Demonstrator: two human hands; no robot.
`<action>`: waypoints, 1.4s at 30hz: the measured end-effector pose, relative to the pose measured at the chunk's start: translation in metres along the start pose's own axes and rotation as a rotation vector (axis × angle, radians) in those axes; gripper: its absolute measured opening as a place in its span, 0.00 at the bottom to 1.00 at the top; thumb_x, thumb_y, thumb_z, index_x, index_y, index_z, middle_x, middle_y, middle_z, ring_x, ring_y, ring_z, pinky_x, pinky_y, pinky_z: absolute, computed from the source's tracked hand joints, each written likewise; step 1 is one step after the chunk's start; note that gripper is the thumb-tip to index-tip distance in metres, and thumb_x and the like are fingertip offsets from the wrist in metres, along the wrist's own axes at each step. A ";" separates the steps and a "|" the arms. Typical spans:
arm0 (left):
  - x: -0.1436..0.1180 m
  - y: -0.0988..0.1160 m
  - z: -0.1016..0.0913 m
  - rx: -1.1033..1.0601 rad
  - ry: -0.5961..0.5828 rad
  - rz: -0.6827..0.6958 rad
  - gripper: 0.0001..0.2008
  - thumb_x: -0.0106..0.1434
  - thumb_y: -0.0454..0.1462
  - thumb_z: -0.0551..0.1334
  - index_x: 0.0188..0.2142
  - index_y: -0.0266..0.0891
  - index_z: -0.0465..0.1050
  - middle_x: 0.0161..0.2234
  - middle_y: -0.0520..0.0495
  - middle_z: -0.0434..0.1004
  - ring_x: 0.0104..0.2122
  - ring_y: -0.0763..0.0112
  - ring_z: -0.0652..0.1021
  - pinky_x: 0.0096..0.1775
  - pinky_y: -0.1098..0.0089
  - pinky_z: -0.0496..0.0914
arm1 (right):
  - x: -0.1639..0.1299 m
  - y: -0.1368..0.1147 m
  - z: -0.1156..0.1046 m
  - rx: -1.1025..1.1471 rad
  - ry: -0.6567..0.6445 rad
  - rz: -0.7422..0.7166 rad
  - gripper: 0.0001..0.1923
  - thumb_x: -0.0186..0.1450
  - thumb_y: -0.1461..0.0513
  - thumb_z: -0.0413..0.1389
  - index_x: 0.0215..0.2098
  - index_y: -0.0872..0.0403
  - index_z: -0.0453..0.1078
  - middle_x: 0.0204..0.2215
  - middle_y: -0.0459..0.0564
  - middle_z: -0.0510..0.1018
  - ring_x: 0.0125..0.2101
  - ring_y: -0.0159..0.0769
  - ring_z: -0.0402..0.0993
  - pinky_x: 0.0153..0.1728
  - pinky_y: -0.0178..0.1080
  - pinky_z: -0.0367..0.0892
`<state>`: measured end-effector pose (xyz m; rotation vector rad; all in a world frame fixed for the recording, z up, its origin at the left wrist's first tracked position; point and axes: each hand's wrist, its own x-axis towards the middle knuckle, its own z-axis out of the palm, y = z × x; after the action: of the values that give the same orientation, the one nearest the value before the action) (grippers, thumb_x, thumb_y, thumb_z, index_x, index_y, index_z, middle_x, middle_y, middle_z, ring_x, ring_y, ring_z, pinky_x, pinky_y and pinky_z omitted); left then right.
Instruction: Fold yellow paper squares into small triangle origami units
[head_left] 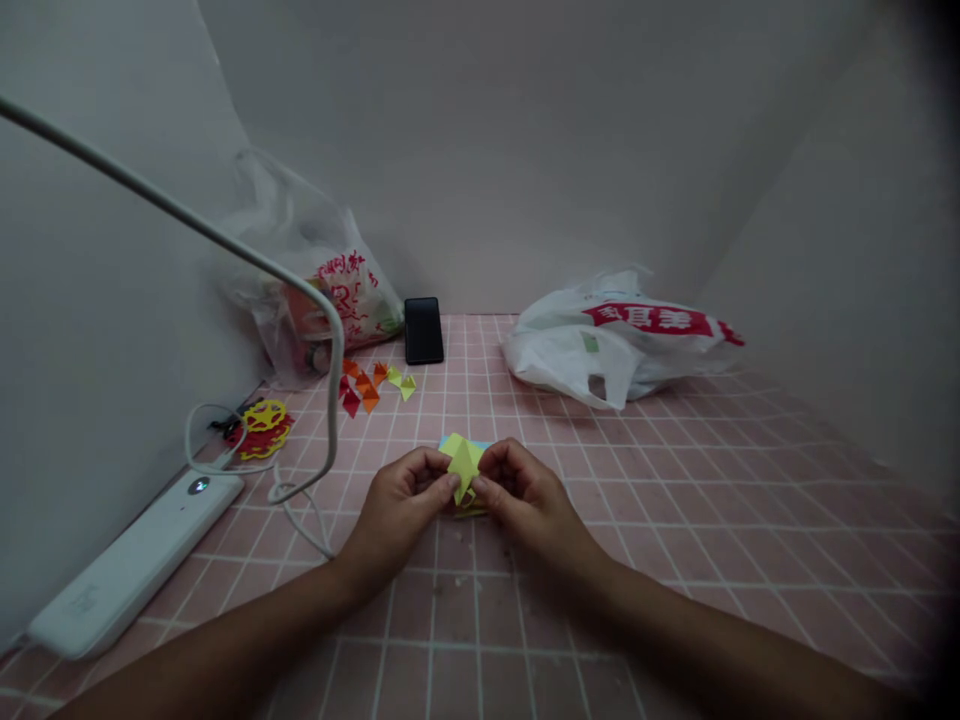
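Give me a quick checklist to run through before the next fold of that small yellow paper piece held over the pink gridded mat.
1. Both hands on the small yellow folded paper piece: ok, left hand and right hand pinch it from either side.
2. Paper lifted off the pink gridded mat: cannot tell.
3. Spare paper near: ok, a blue sheet lies just behind.
4. Finished orange and yellow folded pieces apart from the hands: ok.
5. White lamp cable away from the hands: ok, it lies to the left.

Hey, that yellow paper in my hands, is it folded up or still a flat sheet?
Folded. The yellow paper shows a pointed peak and angled creases, pinched between the left hand and right hand.
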<state>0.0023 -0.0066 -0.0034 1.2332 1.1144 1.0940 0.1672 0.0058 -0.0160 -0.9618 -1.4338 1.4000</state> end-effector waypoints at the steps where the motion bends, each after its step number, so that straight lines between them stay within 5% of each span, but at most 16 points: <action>1: 0.000 0.000 0.000 -0.021 0.006 -0.013 0.07 0.57 0.39 0.65 0.33 0.36 0.73 0.28 0.51 0.75 0.29 0.72 0.74 0.34 0.70 0.70 | 0.001 0.000 0.000 0.010 -0.008 0.019 0.08 0.61 0.60 0.59 0.32 0.52 0.64 0.26 0.43 0.68 0.27 0.32 0.64 0.29 0.35 0.60; 8: 0.001 0.000 0.001 -0.011 -0.022 -0.049 0.09 0.54 0.40 0.67 0.29 0.36 0.72 0.27 0.51 0.74 0.28 0.72 0.73 0.34 0.70 0.68 | 0.000 -0.005 0.001 -0.039 -0.008 0.033 0.09 0.59 0.61 0.58 0.25 0.53 0.63 0.24 0.43 0.65 0.26 0.31 0.61 0.27 0.35 0.57; 20: 0.002 0.002 0.001 -0.060 -0.023 -0.068 0.09 0.53 0.38 0.67 0.30 0.37 0.70 0.24 0.54 0.71 0.25 0.74 0.72 0.30 0.72 0.66 | -0.001 -0.005 0.005 0.205 -0.011 0.123 0.07 0.57 0.61 0.60 0.30 0.52 0.66 0.22 0.40 0.68 0.21 0.27 0.62 0.23 0.32 0.58; 30: -0.001 -0.001 -0.001 -0.211 -0.017 -0.068 0.08 0.53 0.36 0.68 0.31 0.36 0.72 0.26 0.53 0.74 0.27 0.74 0.75 0.33 0.71 0.70 | -0.003 -0.009 -0.002 0.085 -0.046 -0.076 0.03 0.59 0.66 0.57 0.29 0.52 0.71 0.26 0.43 0.70 0.25 0.30 0.67 0.28 0.36 0.62; 42: -0.004 0.002 0.000 -0.214 -0.029 0.053 0.06 0.57 0.32 0.66 0.33 0.38 0.70 0.29 0.54 0.71 0.30 0.77 0.71 0.33 0.77 0.68 | -0.004 -0.006 -0.009 -0.361 -0.080 -0.566 0.11 0.63 0.72 0.52 0.33 0.50 0.68 0.29 0.47 0.72 0.31 0.35 0.69 0.33 0.40 0.65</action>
<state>0.0013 -0.0107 -0.0013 1.1115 0.9211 1.1984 0.1773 0.0039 -0.0103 -0.6379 -1.8767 0.7849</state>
